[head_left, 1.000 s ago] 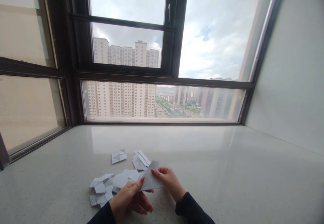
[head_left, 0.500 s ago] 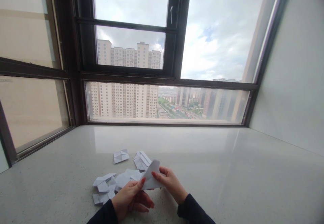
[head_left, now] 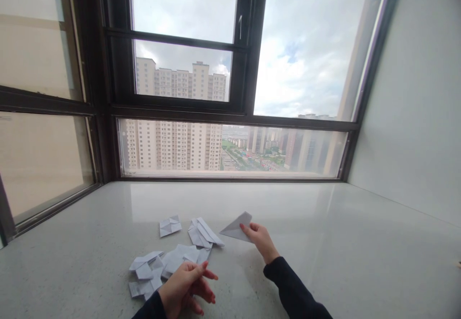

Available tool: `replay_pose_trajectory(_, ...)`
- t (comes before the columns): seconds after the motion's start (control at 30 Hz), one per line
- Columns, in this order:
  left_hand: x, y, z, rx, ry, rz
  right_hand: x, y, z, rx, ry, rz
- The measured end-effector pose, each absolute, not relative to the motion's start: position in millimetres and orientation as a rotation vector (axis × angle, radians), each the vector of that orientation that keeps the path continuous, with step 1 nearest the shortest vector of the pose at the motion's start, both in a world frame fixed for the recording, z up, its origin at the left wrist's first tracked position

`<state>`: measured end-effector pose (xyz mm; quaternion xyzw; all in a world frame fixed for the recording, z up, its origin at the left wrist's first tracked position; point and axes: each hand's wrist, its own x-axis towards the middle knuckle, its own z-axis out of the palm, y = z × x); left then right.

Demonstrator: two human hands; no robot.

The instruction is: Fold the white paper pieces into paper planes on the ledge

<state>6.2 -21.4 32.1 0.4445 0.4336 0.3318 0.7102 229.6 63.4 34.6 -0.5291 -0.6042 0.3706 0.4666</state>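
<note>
Currently, the folded triangle is pinched by the right hand, its grip closed on the blunt end, between one and two o'clock from the left hand. Because only that end is held, the sharp free tip could be bent if it is knocked against the surface; whether the paper is lifted clear cannot be told. The pleated piece, near twelve o'clock from the left hand, lies just beside that tip and could be nudged if the triangle were swept toward nine o'clock. By the left grip nothing is held, its fingers being loosely spread. Between nine and ten o'clock, the paper cluster is partly overlapped by the left sleeve in this view; contact is uncertain, but pieces could be dragged by the cloth. Creases might also be crushed by too hard a pinch.
</note>
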Motion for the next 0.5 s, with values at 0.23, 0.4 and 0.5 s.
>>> replay_pose_trajectory(0.23, 9, -22, 30, 1.000, 0.962, 0.748, 274, 101, 39, -1.729, -1.503, 0.566)
replay_pose_trajectory(0.4, 8, -20, 33, 0.997, 0.966, 0.669, 287, 117, 39, -1.983, -1.541, 0.407)
replay_pose_trajectory(0.5, 8, -17, 34, 0.991, 0.971, 0.645, 291, 123, 36, -2.085, -1.578, 0.341)
